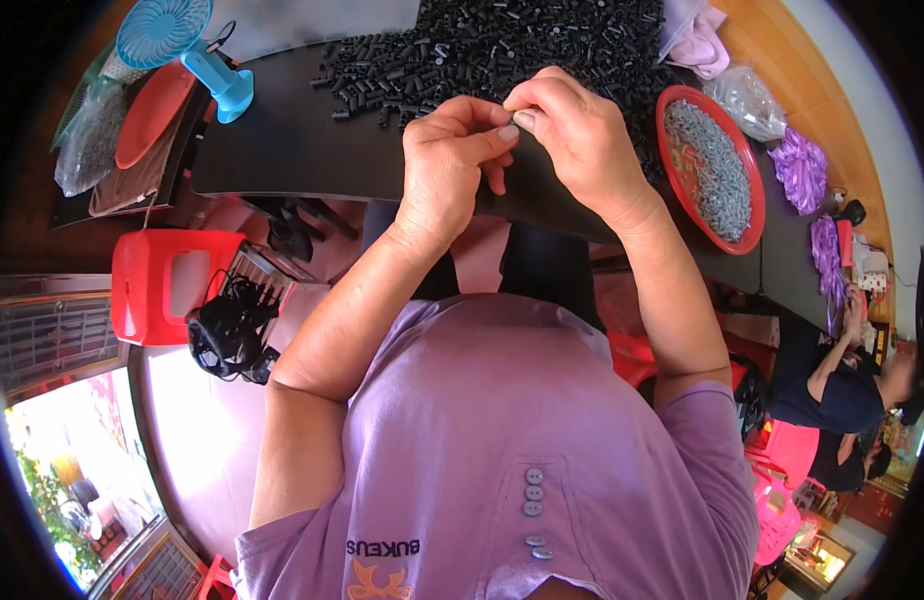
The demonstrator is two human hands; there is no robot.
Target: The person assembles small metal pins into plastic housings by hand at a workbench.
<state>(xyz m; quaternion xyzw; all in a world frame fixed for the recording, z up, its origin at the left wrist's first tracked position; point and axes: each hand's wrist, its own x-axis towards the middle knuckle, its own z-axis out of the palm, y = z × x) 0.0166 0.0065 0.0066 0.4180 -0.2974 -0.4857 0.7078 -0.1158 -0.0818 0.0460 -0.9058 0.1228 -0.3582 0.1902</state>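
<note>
Both my hands meet above the near edge of a dark table [292,150]. The fingers of my left hand [450,165] are pinched, thumb against forefinger, around something too small to make out. Touching it at the fingertips, my right hand [582,140] pinches as well; whatever lies between its thumb and forefinger is hidden. Just beyond the hands spreads a big heap of small black tube-shaped parts [542,40]. To the right of my right hand stands a red oval tray [672,180] filled with small silvery metal pieces [717,165], which look like screws or pins.
At the far left stand a blue fan [217,75], a red plate [152,115] and a clear bag [90,140]. Clear plastic [747,105] and purple bundles [800,168] lie right of the tray. A red stool [147,290] is at left. Other people [832,390] sit further right.
</note>
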